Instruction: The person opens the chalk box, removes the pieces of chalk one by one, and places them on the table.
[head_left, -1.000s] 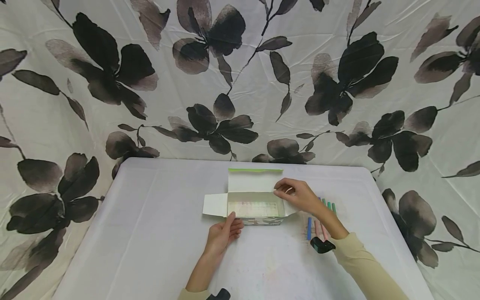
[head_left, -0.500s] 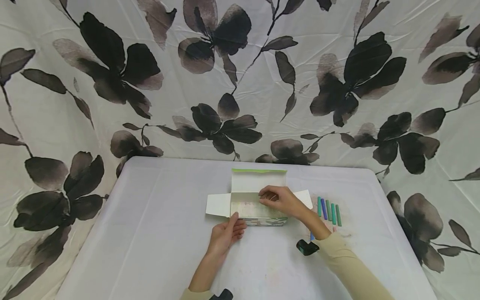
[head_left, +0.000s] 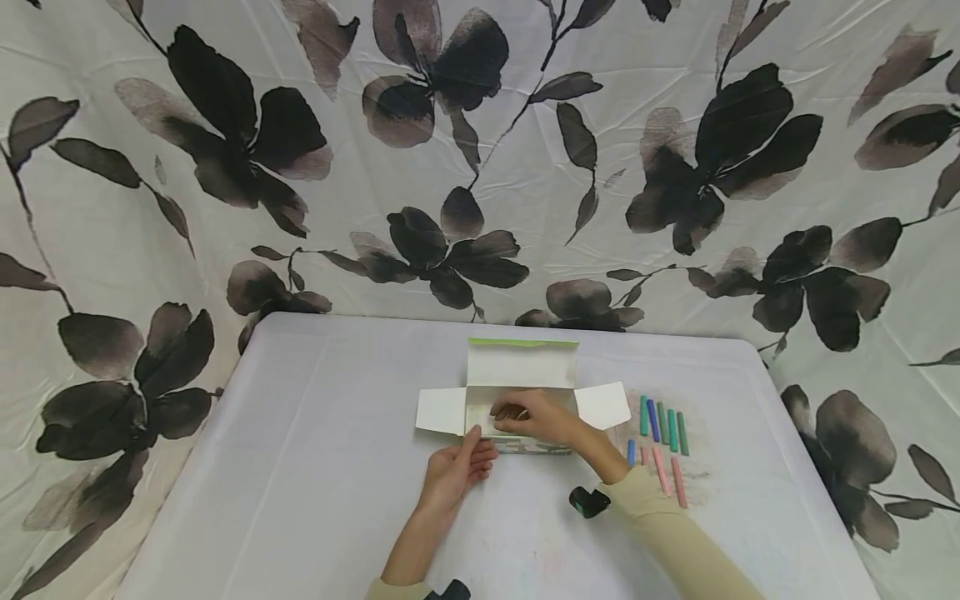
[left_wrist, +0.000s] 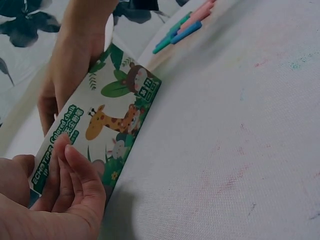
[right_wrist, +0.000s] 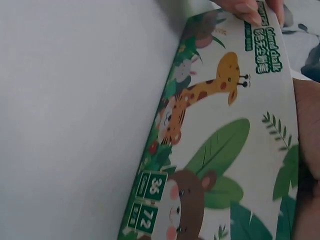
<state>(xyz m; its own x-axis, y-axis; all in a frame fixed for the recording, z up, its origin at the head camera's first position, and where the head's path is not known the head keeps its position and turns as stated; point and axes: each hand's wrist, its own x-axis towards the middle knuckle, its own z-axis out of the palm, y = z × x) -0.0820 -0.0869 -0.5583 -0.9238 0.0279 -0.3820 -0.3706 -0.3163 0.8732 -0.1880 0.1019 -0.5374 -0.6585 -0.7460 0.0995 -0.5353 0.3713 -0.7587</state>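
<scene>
A chalk box [head_left: 534,447] printed with animals lies on the table, its lid folded back and its side flaps spread. My left hand [head_left: 450,473] grips the box's front left corner, the thumb at the rim and the fingers along the printed front [left_wrist: 107,107]. My right hand [head_left: 546,417] reaches down into the box with bent fingers. The box wall hides its fingertips in both wrist views, so whether they hold a chalk is unclear. In the right wrist view, left fingers [right_wrist: 247,11] touch the far end of the box front [right_wrist: 215,130].
Right of the box lie several chalks: teal [head_left: 643,415], dark blue [head_left: 653,421], green [head_left: 682,433], light blue [head_left: 631,452] and pink [head_left: 678,482]. The right flap [head_left: 603,406] reaches toward them. Chalk smudges mark the white table [head_left: 315,467]; a floral cloth [head_left: 450,167] hangs behind.
My right hand has moved left from the box's right edge and lower into the box, leaving the right flap and chalks in fuller sight. My left hand keeps its grip on the corner.
</scene>
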